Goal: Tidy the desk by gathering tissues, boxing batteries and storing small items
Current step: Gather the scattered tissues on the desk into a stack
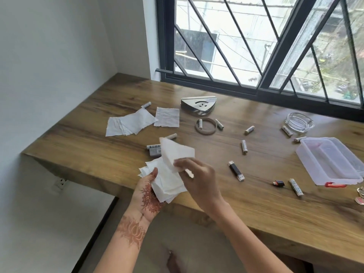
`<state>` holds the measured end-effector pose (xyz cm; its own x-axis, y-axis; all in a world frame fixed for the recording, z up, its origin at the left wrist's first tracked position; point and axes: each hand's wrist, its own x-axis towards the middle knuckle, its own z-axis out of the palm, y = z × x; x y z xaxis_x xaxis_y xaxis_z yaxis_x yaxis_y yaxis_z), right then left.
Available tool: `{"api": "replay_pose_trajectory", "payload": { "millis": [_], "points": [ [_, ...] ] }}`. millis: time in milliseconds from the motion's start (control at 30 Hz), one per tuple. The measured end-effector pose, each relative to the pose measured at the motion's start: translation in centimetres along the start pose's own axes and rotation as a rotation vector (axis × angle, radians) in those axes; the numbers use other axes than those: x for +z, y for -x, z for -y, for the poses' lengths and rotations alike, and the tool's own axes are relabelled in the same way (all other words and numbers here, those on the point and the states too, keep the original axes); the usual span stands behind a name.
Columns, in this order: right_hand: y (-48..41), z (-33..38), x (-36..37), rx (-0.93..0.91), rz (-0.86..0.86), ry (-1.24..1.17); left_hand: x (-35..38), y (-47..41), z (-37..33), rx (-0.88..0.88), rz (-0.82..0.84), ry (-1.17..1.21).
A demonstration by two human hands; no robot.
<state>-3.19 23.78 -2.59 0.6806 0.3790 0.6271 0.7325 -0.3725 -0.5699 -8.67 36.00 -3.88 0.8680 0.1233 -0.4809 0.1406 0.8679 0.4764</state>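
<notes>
Gripping a tissue stack [167, 182] in your left hand [146, 196], your right hand [197, 178] fingers pinch one tissue [177, 152] above it.

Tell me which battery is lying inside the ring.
The battery at the ring's left edge, near the metal holder; the other batteries lie outside the ring.

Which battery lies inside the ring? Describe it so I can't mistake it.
Start at the metal triangular holder by the window. Just in front of it lies a beige ring. The battery sits at the ring's left rim, partly inside it; its nearest neighbour lies outside, to the right.
</notes>
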Motion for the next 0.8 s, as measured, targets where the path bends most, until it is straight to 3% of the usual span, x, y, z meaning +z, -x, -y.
{"api": "replay_pose_trajectory", "payload": {
  "millis": [133,267,467,633,733,800],
  "points": [
    [1.8,0.8,1.3,-0.099,0.254,0.103,-0.5,0.3,-0.6,-0.031,0.058,0.057],
    [2.1,1.7,1.8,-0.118,0.344,0.108,-0.9,1.0,-1.6,0.011,0.089,0.025],
    [0.2,2.6,2.6,-0.109,0.441,0.075,-1.3,0.3,-3.7,-0.067,-0.054,-0.113],
    [-4.2,0.9,4.1,0.137,0.268,-0.083,-2.3,-2.2,-6.7,0.021,-0.092,-0.099],
    [-8.6,-3.0,6.4,0.351,0.133,-0.016,-2.5,-4.3,-8.9,0.103,-0.141,-0.098],
    [-11.5,-5.9,8.2,0.484,0.149,0.08,-2.7,-5.7,-10.6,0.128,-0.171,-0.074]
  ]
}}
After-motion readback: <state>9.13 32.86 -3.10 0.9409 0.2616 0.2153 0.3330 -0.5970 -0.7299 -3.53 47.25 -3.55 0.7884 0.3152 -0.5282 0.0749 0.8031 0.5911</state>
